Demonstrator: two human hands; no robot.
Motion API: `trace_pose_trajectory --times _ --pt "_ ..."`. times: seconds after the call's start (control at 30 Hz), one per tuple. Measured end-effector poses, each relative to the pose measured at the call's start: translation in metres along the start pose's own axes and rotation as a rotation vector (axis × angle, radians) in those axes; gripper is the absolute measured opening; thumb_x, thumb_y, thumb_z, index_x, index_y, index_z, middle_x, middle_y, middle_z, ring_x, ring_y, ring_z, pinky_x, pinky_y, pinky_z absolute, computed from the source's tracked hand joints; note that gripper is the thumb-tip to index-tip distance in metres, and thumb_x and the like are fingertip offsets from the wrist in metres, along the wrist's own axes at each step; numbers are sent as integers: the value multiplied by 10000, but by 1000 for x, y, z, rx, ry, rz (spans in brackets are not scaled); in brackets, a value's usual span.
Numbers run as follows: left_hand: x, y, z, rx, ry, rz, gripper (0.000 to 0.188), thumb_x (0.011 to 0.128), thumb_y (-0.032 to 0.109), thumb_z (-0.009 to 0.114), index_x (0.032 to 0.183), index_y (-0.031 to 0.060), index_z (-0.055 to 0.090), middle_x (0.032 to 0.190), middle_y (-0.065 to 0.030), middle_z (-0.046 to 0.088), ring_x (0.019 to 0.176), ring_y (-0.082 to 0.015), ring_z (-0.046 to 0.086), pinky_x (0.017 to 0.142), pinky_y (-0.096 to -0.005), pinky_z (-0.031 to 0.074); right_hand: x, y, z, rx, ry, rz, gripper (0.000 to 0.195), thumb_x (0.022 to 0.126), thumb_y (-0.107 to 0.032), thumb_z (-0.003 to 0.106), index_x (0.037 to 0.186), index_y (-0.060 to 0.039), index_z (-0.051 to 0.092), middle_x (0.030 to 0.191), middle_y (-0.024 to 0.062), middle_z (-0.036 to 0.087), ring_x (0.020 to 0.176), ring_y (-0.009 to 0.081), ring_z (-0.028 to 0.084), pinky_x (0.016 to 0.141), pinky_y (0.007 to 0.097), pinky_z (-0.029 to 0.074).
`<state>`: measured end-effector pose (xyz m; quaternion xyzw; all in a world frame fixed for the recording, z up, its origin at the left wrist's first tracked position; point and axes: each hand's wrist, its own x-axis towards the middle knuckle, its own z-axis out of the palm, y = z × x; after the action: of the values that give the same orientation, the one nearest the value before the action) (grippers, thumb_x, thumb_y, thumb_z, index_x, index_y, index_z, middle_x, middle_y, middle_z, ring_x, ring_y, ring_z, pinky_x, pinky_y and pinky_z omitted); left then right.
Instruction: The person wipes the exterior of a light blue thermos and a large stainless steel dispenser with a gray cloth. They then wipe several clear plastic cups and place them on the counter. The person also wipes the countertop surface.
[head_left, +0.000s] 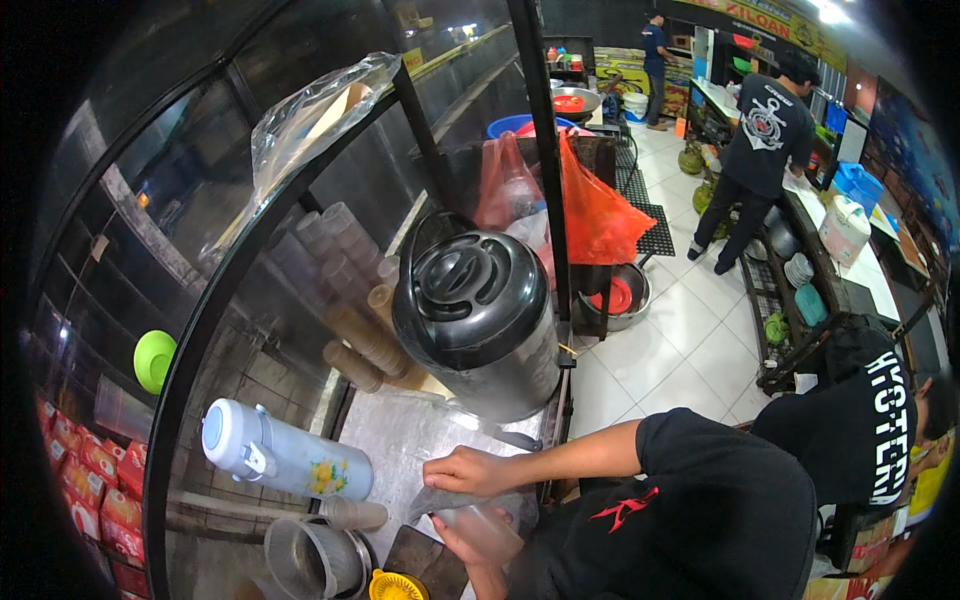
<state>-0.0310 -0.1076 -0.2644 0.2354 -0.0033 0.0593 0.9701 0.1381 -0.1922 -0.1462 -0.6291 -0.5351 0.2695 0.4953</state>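
Note:
In the head view, my right hand (465, 472) is curled over a grey cloth (442, 501) above the metal counter (401, 427). Just below it, my left hand (459, 541) holds a clear plastic cup (480, 529) tilted on its side, with the cloth against it. Part of the cloth hangs behind the cup. A knife with a black handle (519, 440) lies beyond my right hand. Near my left hand are a dark board (424, 559), a yellow citrus juicer (397, 585) and a small stack of clear cups (356, 514).
A large drink dispenser (480, 322) with a black lid stands beside stacked plastic cups (367, 337). A pale blue pump flask (300, 457) and a clear pitcher (300, 559) line the glass side. An orange-red bag (596, 202) hangs past the black post. Several people stand at right.

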Motion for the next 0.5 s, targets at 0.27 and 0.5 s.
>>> trace_pose_trajectory --times 0.27,0.5 --pt "4 9 22 507 719 73 666 967 584 360 1393 73 388 1307 -116 516 1127 -262 549 955 -414 455 15 22 33 -235 187 -107 250 958 -257 499 1073 -50 580 933 189 602 896 333 592 685 436 474" --pt "0 20 11 168 497 195 692 942 578 299 1458 118 323 1441 -124 388 1309 -306 406 1057 -447 373 -34 32 108 -531 36 -307 578 918 -256 534 1448 -122 345 1550 132 202 1433 374 157 943 538 421"
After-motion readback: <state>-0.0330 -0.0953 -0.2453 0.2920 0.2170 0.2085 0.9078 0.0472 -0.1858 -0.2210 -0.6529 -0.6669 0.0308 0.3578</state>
